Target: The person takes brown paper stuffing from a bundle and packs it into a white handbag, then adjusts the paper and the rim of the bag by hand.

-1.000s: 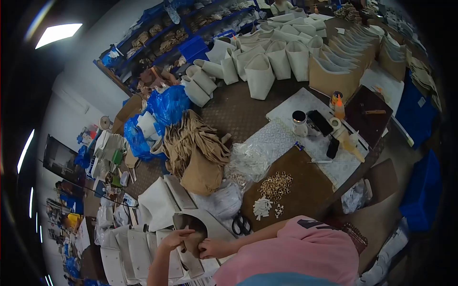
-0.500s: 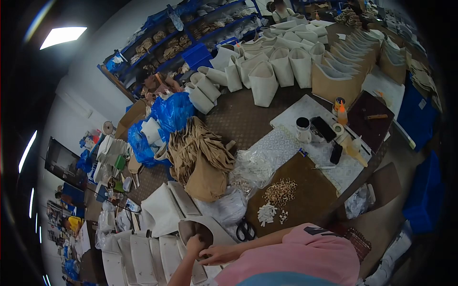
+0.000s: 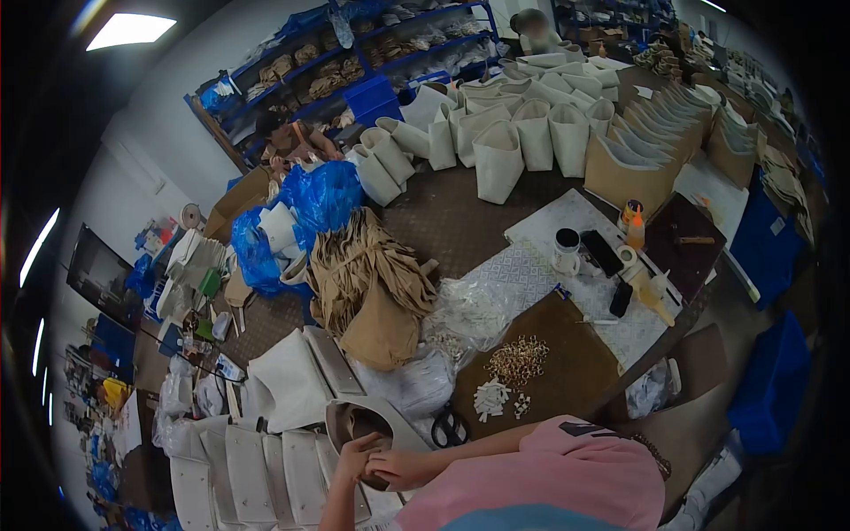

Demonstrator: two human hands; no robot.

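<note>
An off-white bag (image 3: 400, 425) lies with its dark open mouth facing up, at the end of a row of similar bags. My left hand (image 3: 356, 458) reaches over that mouth, fingers bent and closed at its edge. Right against it is my right hand (image 3: 398, 470), its fingers curled at the same rim. Whatever small thing may be between the right fingers is hidden. Black-handled scissors (image 3: 450, 428) lie just beyond the bag. Near them are a pile of gold-coloured metal rings (image 3: 518, 358) and small white pieces (image 3: 492, 398) on a brown mat (image 3: 567, 372).
Brown cloth bags (image 3: 381, 327) and blue plastic bags (image 3: 323, 199) are heaped ahead. Upright white bags (image 3: 498, 159) line the far side. A mug (image 3: 566, 251), glue bottle (image 3: 636, 232) and hammer (image 3: 695, 240) sit to the right. Other people (image 3: 288, 142) sit beyond the table.
My hands have drawn closer together over the bag's mouth, and the left fingers have come partly out of the opening. The view has shifted slightly.
</note>
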